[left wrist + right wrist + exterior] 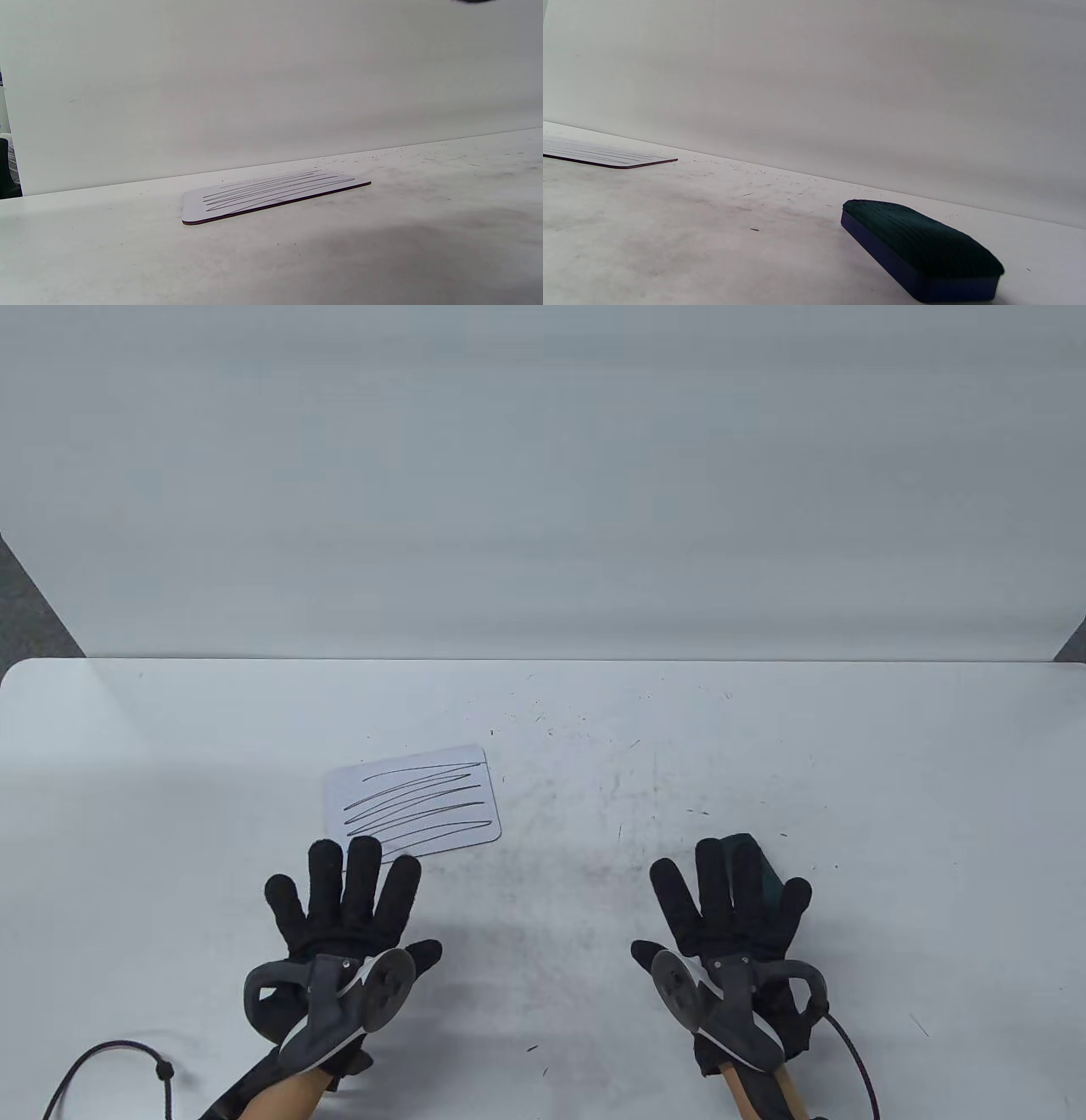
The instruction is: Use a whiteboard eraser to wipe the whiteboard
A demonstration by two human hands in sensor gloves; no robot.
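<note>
A small white whiteboard (413,805) covered in black scribbled lines lies flat on the table, left of centre; it also shows in the left wrist view (271,195) and at the left edge of the right wrist view (598,156). A dark green-topped, blue-based eraser (768,869) lies on the table at the right, mostly hidden under my right fingers; the right wrist view shows it whole (920,248), untouched. My left hand (352,899) is spread open just in front of the board. My right hand (734,899) is spread open above the eraser.
The white table (594,780) carries dark smudges and small specks around its middle. A white backdrop wall (543,475) stands along the table's far edge. Cables trail from both wrists at the bottom corners.
</note>
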